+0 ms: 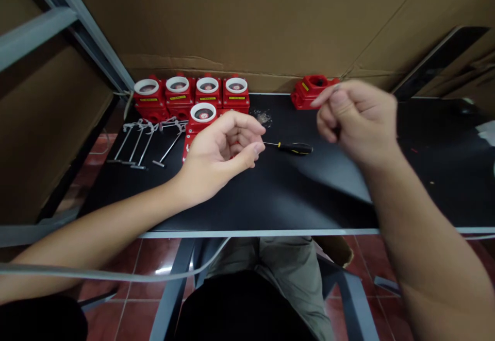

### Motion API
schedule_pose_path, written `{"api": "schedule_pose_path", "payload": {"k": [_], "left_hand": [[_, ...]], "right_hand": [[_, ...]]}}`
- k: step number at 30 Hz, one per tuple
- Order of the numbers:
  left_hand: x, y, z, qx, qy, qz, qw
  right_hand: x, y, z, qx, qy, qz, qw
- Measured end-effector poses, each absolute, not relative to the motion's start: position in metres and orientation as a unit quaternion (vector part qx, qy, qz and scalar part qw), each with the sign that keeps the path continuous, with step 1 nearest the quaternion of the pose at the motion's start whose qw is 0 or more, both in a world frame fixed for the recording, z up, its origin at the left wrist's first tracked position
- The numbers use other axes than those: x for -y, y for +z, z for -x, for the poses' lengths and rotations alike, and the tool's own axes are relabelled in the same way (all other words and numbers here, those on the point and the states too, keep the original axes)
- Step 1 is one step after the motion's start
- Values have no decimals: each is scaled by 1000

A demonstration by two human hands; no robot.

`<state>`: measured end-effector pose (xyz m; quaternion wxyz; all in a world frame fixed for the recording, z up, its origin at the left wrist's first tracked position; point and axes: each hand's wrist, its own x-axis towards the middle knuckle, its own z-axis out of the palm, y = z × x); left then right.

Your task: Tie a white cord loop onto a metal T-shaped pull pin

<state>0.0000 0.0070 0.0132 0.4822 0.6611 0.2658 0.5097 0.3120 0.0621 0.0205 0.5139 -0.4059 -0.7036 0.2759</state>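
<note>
My left hand (222,158) is loosely curled above the front red box (188,142), hiding much of it. Its thumb lies close to the bent fingers; whatever the palm may hold is hidden. To the right, my right hand (358,119) is raised over the table, thumb and index finger pinched together. A tiny light spot shows at that pinch, too small to name. Between the hands lies a screwdriver (296,148) with a black and yellow handle, its shaft pointing at my left fingers. Behind my right hand is another red housing (309,91), partly covered and without a white ring.
Several red boxes with white rings (209,86) line the back left of the black table (270,202). Metal T-shaped rods (145,148) lie before them. Small debris (264,118) is scattered near the boxes. A grey cable (174,275) crosses in front of the table.
</note>
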Motion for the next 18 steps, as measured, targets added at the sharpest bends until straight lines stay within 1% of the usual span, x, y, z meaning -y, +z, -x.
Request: {"api": "schedule_pose_path", "payload": {"k": [3, 4, 5, 7, 10, 12, 18], "left_hand": [[-6, 13, -1, -272, 508, -646, 501], [-5, 13, -2, -277, 509, -640, 505], [-5, 13, -2, -283, 512, -634, 507], [-3, 14, -3, -289, 518, -624, 508], [-4, 14, -3, -292, 525, -615, 510], [-6, 14, -2, -298, 531, -602, 517], [-9, 12, -2, -305, 541, -577, 531]], "right_hand": [[-44, 10, -281, 704, 384, 366, 472], [-38, 8, -273, 685, 460, 335, 455], [-33, 7, -266, 670, 510, 308, 443], [-24, 9, -260, 657, 557, 268, 432], [-17, 13, -261, 688, 534, 252, 422], [-16, 14, -263, 722, 493, 246, 419], [-14, 10, -262, 832, 290, 224, 416]]}}
